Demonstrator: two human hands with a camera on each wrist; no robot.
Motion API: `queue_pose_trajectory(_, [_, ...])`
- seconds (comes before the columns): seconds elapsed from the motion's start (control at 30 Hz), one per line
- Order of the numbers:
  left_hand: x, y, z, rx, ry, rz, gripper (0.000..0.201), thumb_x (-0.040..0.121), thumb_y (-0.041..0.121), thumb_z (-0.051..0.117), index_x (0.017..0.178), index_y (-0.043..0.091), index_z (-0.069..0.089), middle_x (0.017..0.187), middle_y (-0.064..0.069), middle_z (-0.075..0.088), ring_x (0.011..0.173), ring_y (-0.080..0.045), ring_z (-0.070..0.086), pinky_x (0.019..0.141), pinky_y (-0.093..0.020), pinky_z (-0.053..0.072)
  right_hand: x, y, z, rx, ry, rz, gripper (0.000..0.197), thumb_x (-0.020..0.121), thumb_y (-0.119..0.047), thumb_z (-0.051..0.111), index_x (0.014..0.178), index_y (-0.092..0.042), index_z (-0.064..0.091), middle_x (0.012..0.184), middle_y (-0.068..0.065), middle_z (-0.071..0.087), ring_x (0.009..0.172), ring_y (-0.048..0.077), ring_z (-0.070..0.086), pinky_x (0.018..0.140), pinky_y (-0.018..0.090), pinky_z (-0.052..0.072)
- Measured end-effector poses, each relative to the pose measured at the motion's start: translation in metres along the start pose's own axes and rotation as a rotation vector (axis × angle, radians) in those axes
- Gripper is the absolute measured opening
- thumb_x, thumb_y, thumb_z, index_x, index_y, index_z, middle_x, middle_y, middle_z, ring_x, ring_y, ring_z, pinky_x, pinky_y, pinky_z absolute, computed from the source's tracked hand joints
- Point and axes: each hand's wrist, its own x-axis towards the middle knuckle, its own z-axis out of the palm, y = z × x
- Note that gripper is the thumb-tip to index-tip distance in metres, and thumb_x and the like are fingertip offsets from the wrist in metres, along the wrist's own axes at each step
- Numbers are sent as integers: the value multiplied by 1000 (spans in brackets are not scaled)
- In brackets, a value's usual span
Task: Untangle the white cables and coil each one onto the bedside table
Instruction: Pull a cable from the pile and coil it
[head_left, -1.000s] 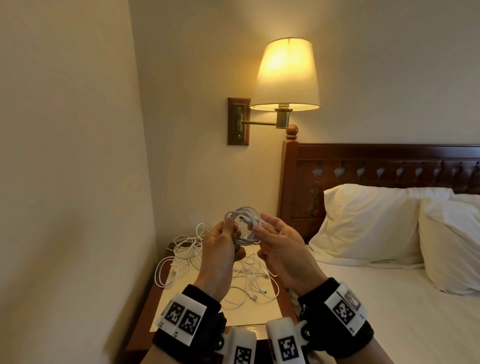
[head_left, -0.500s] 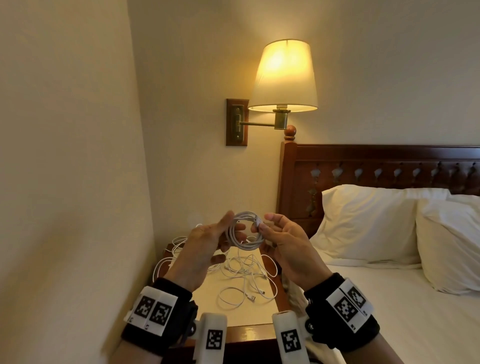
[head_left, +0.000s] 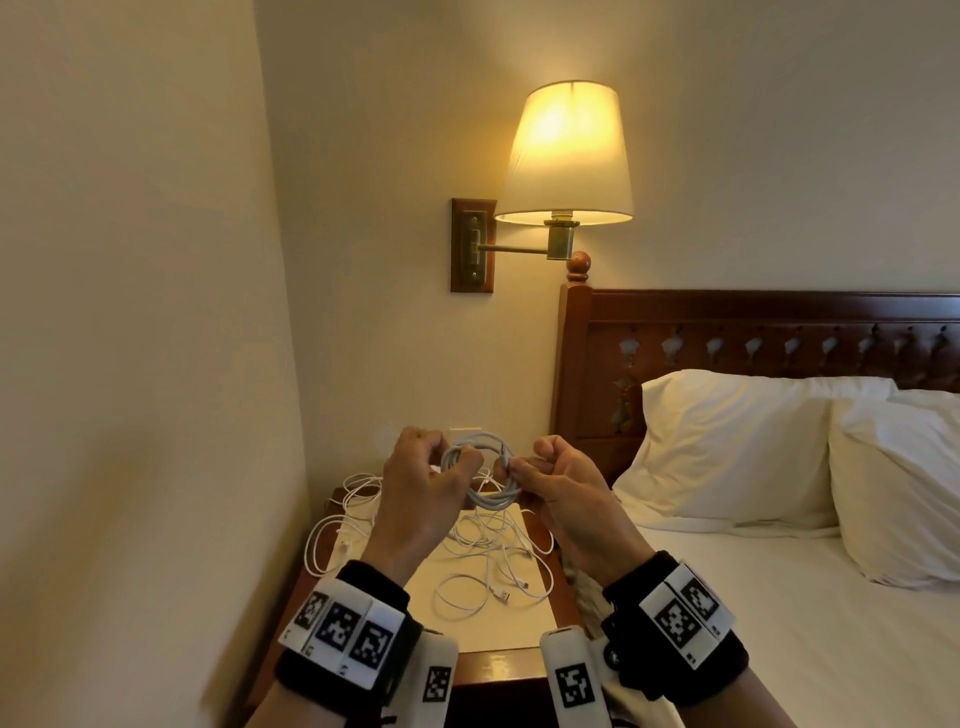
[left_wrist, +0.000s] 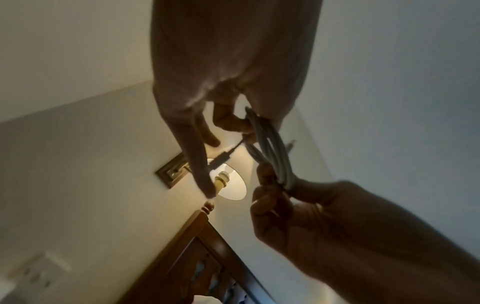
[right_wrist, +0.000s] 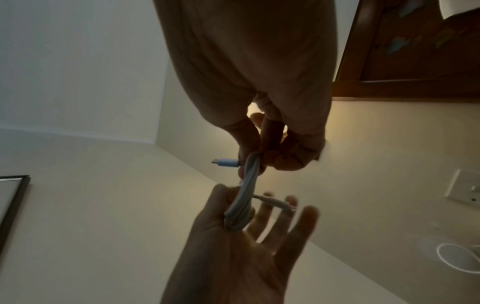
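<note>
White cable is wound into a small round coil (head_left: 482, 475), and the coil is held up in the air between two hands, above the bedside table (head_left: 498, 667). The left side of the coil is pinched by the left hand (head_left: 422, 480), with the thumb and curled fingers closed on the strands. The right side is pinched by the right hand (head_left: 558, 483), with the fingers bent around the bundle. A plug end (right_wrist: 225, 162) of the cable is seen sticking out beside the right hand's fingers in the right wrist view. In that same view the other fingers of the left hand (right_wrist: 244, 236) are spread out, while the coil (right_wrist: 242, 197) is caught at the thumb. In the left wrist view the coil (left_wrist: 270, 148) is seen stretched from one hand to the other. More white cables (head_left: 483, 551) are left loose and mixed up on a pale mat (head_left: 483, 623) on the wooden table top below the hands. One long loop (head_left: 322, 540) is hung over the table's left edge. A lit wall lamp (head_left: 569, 156) is fixed above the table. A dark wooden headboard (head_left: 753, 332) and white pillows (head_left: 737, 447) are seen on the bed to the right. Bands with black and white square marks (head_left: 343, 631) are worn on both wrists.
</note>
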Motion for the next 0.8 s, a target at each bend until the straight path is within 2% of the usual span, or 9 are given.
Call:
queue_pose_trajectory(0.07, [2, -2, -3, -237, -183, -106, 15, 91, 13, 60, 82, 19, 70, 93, -28, 64, 76, -22, 64, 64, -27, 57, -1, -2, 0, 21, -9, 3, 21, 97, 1, 48, 98, -13, 33, 78, 14, 70, 68, 18, 65, 65, 25, 53])
queue_pose_trajectory(0.13, [4, -7, -2, -366, -245, -121, 31, 95, 9, 54, 71, 20, 71, 88, -31, 63, 80, -28, 61, 72, -36, 57, -1, -3, 1, 29, -14, 1, 21, 96, 1, 48, 98, -13, 34, 77, 13, 70, 68, 18, 66, 66, 26, 53])
queue_pose_trajectory(0.23, [5, -12, -3, -403, -261, -63, 27, 98, 14, 53, 72, 14, 61, 70, -6, 61, 68, -17, 58, 66, -28, 53, 1, -3, 1, 72, -18, 3, 22, 96, 3, 48, 96, -14, 34, 78, 14, 69, 71, 21, 66, 70, 29, 54])
queue_pose_trajectory(0.3, [5, -15, -4, -335, -292, -24, 30, 96, 35, 52, 77, 13, 59, 65, 4, 53, 62, -12, 51, 63, -26, 49, 1, -4, 0, 113, -18, 8, 23, 96, 5, 46, 94, -15, 33, 78, 15, 68, 71, 22, 64, 69, 28, 56])
queue_pose_trajectory(0.43, [12, -18, -6, -211, -254, -63, 58, 93, 61, 27, 63, 20, 56, 60, 2, 52, 59, -14, 47, 62, -28, 42, -1, -3, -3, 171, -27, 27, 24, 96, 5, 43, 93, -16, 32, 78, 15, 65, 69, 20, 63, 70, 29, 55])
queue_pose_trajectory(0.53, [16, -22, -6, -164, -232, -15, 56, 94, 61, 19, 69, 17, 43, 65, -5, 43, 63, -20, 38, 63, -33, 37, -1, 0, -5, 208, -21, 34, 24, 97, 5, 43, 92, -16, 32, 79, 16, 64, 71, 21, 63, 72, 30, 55])
queue_pose_trajectory(0.63, [18, -25, -8, -157, -228, 10, 48, 96, 57, 20, 72, 18, 36, 58, 8, 37, 57, -10, 34, 55, -23, 34, -2, 4, -7, 229, -30, 20, 26, 96, 7, 43, 91, -16, 33, 81, 18, 63, 74, 22, 64, 74, 30, 55])
queue_pose_trajectory(0.73, [23, -24, -12, -168, -208, -18, 50, 94, 60, 29, 75, 17, 46, 56, 11, 43, 59, -10, 40, 57, -26, 35, -4, 6, -7, 242, -51, 14, 25, 94, 8, 44, 90, -16, 35, 80, 19, 63, 74, 23, 63, 75, 30, 54])
queue_pose_trajectory(0.8, [26, -22, -18, -145, -278, -43, 52, 94, 62, 36, 86, 18, 62, 61, 13, 55, 66, -12, 48, 63, -28, 38, -2, 7, -9, 248, -46, 4, 24, 93, 6, 46, 88, -15, 37, 82, 20, 63, 75, 23, 63, 75, 30, 55])
